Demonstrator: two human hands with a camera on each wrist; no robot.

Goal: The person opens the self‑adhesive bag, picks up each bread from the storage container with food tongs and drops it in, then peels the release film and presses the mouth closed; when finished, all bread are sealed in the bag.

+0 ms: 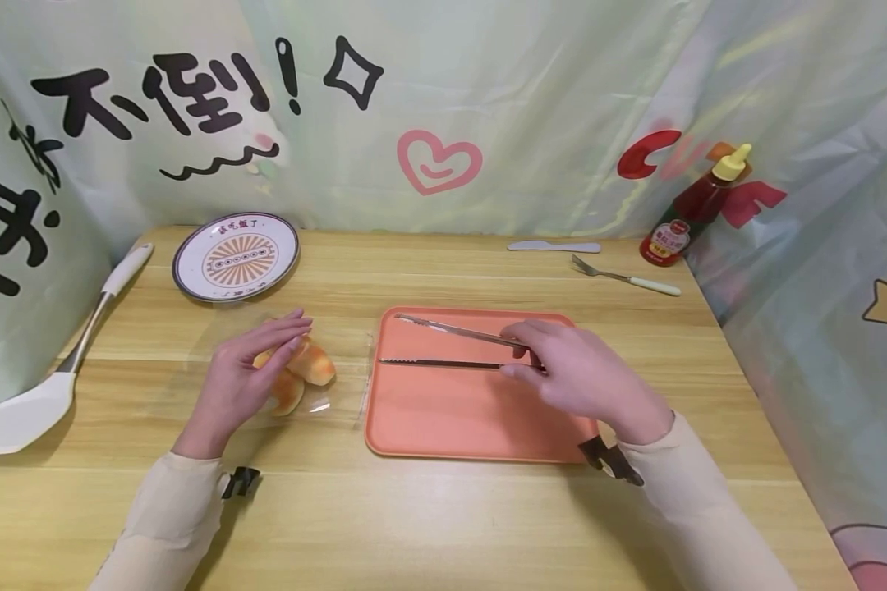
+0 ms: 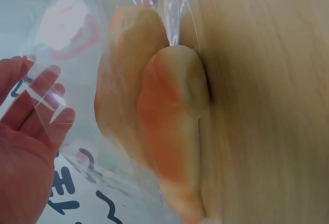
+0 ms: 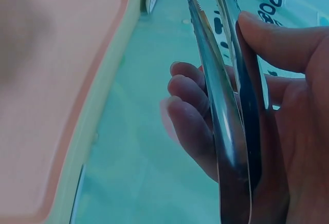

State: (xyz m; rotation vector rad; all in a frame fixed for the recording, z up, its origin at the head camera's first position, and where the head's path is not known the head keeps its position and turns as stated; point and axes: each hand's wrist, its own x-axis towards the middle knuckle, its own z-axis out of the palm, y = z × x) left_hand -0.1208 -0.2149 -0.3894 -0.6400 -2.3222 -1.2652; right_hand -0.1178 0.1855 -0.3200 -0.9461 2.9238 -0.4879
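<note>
My left hand (image 1: pixel 247 373) pinches the film of a clear plastic bag (image 2: pixel 77 75), with thumb and fingertips at its edge. Two bread rolls (image 1: pixel 314 364), golden brown on top, lie in the bag beside the fingers. In the head view the left hand partly covers them. My right hand (image 1: pixel 587 373) grips a pair of metal tongs (image 1: pixel 454 331) over a pink-orange tray (image 1: pixel 443 419). The tongs' arms are spread and point left, with nothing between their toothed tips. Thumb and fingers lie on opposite sides of the tongs in the right wrist view.
A patterned plate (image 1: pixel 281 271) stands at the back left, near a white-headed spatula (image 1: pixel 25 414) along the left edge. A table knife (image 1: pixel 554 246), a fork (image 1: pixel 628 281) and a red sauce bottle (image 1: pixel 668 238) sit at the back right. Printed cloth hangs behind.
</note>
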